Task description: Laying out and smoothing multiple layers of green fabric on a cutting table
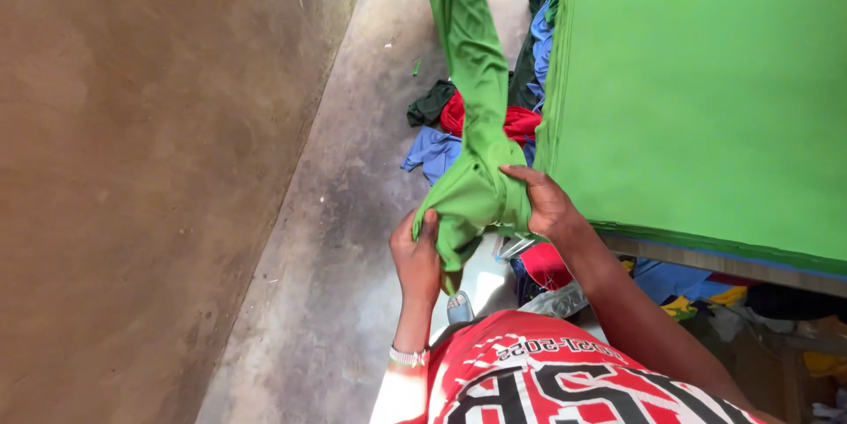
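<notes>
Green garment stretches straight away from both hands' grip.

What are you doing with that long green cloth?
A person grips a long strip of green cloth with both hands. The left hand clutches its bunched lower end, and the right hand holds it just beside that. The strip hangs from above the picture. To the right lies a table spread with green fabric. Red, blue and dark clothes lie heaped on the concrete floor.
</notes>
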